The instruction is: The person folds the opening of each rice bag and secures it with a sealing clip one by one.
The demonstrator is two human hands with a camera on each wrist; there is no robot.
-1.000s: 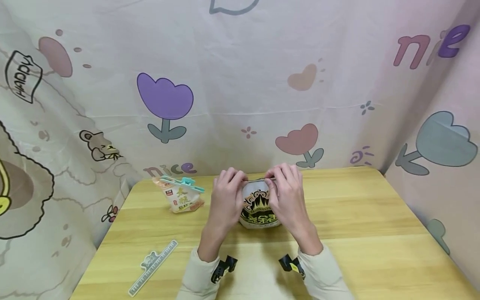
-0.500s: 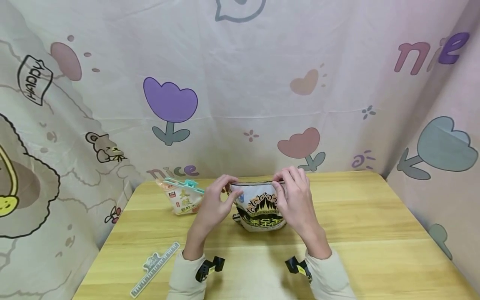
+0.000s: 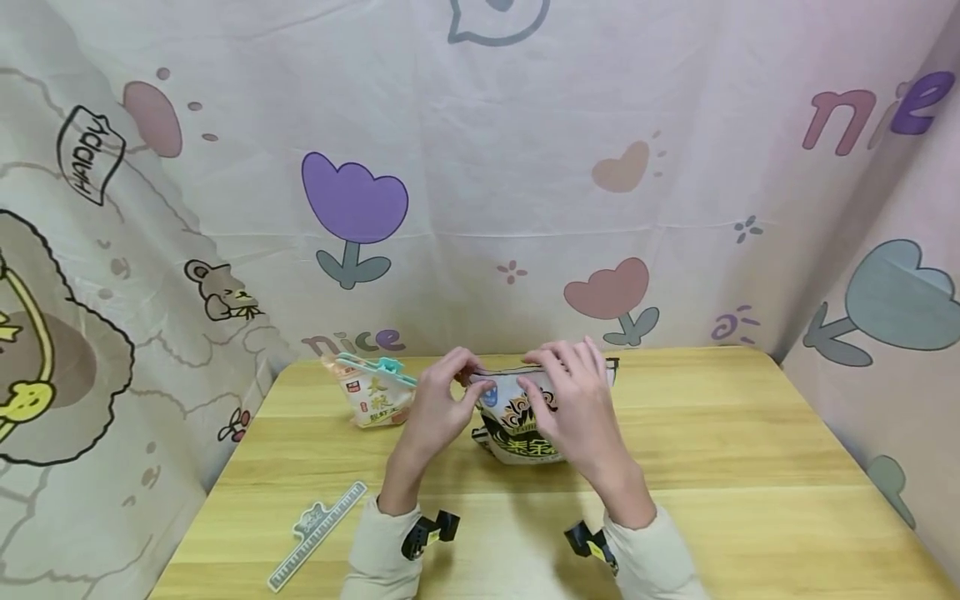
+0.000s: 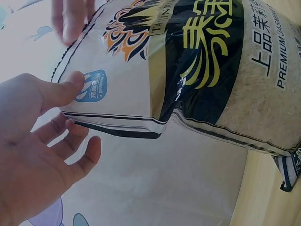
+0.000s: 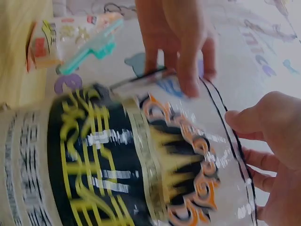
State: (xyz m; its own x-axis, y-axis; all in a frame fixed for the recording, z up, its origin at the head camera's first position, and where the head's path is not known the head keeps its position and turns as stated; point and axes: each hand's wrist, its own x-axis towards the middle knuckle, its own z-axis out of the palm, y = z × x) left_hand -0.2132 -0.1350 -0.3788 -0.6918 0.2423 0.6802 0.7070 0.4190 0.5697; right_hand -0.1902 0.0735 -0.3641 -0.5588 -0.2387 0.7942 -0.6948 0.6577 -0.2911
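While hands (image 3: 441,407) (image 3: 576,408) hold its top edge (image 3: 507,372), the rice bag (image 3: 517,433) stands upright.

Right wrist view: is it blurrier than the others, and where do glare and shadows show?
Right wrist: yes, lettering on the rice bag is smeared, with white glints on its film; left wrist: bag print reads crisper, picture's top left corner pale and bright; head: bag lettering small but not smeared, soft shadows on the table.

The rice bag (image 4: 207,61) bears "TAIJIN…" on its band, plus "上品茉莉" and "PREMIUM JASMI…". The small packet (image 3: 375,402) reads "太粮". The wall cloth (image 3: 480,167) says "nice" and, running sideways, "HAPPY".
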